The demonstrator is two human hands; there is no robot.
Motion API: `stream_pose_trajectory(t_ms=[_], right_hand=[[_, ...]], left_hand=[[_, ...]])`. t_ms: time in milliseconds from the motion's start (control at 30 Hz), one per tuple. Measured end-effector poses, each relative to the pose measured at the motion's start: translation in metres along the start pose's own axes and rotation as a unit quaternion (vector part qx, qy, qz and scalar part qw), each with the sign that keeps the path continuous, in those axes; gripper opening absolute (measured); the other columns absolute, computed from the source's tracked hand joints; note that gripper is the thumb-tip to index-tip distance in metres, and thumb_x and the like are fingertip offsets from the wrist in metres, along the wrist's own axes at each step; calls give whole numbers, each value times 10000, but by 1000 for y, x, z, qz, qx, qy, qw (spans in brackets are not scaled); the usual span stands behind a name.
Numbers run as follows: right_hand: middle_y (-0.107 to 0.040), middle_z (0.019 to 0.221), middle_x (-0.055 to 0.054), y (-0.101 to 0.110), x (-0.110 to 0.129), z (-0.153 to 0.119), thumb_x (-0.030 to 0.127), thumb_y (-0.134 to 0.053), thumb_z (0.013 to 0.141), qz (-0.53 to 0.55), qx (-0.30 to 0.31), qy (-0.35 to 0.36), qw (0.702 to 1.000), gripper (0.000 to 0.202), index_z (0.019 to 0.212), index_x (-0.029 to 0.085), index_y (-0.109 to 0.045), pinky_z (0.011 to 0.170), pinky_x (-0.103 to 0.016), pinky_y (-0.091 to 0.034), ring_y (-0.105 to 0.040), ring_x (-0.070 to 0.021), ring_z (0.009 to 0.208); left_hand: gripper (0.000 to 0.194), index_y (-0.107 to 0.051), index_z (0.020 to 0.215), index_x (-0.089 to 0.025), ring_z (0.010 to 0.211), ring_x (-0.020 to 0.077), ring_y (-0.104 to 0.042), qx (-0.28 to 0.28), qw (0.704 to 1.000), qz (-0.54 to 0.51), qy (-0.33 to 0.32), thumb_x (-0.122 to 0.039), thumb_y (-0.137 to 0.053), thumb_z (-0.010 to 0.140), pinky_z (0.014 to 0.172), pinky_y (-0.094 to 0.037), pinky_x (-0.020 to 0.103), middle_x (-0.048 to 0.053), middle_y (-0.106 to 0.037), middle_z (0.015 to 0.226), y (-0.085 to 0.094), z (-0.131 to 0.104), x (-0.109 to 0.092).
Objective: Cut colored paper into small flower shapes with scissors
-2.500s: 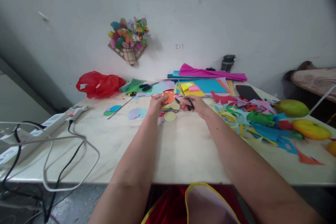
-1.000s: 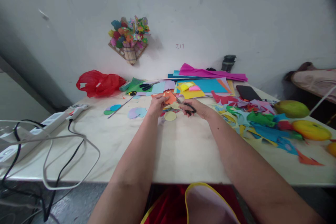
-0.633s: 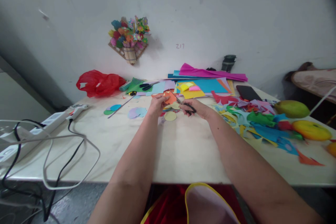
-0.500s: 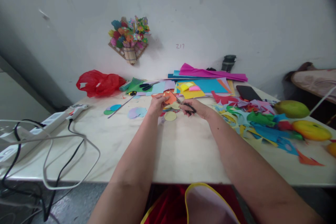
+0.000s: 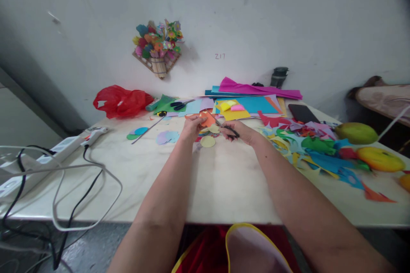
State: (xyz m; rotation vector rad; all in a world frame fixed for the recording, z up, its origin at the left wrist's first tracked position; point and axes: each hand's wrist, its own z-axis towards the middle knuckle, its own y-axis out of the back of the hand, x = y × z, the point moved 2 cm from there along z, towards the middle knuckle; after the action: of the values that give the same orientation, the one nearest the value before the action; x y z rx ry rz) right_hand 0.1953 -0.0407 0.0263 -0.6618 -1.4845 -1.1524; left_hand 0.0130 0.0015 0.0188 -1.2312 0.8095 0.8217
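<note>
Pinched in my left hand [image 5: 193, 127] is a piece of orange paper [image 5: 208, 119]. My right hand [image 5: 238, 131] is closed round black-handled scissors [image 5: 231, 131], their blades pointing up and left at the paper's right edge. Below the paper lie several cut paper circles, a pale yellow one [image 5: 208, 141] nearest me. To the left of my left hand are lilac and light blue circles [image 5: 167, 137], and farther left a blue circle [image 5: 141, 131] overlaps a green one.
Paper scraps [image 5: 320, 145], mangoes [image 5: 381, 158] and a phone [image 5: 303, 113] lie at the right. Coloured sheets [image 5: 253, 105] and a second pair of scissors [image 5: 179, 105] are at the back. A red bag [image 5: 121, 100], power strip [image 5: 57, 153] and cables occupy the left.
</note>
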Motion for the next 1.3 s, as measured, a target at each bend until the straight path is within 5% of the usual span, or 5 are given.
stream_pose_trajectory(t_ms=[667,1300], right_hand=[[-494,524,41,-1,4,-1,269,-751,598,58,-29,-13,998,240,746,124,-628,413,-208,-294,-376,-63,443],[-528,542,42,1,-5,5,292,-794,571,50,-58,-2,997,326,804,123,-641,417,-206,-331,-422,-60,435]], left_hand=[[309,-511,578,-147,541,137,-616,14,1000,-11,4,-150,-811,504,577,-535,267,0,-582,539,0,-1,-3],[321,-482,559,-159,507,121,-599,-5,1000,-4,-1,-165,-798,510,535,-518,246,-19,-566,513,-1,0,-2]])
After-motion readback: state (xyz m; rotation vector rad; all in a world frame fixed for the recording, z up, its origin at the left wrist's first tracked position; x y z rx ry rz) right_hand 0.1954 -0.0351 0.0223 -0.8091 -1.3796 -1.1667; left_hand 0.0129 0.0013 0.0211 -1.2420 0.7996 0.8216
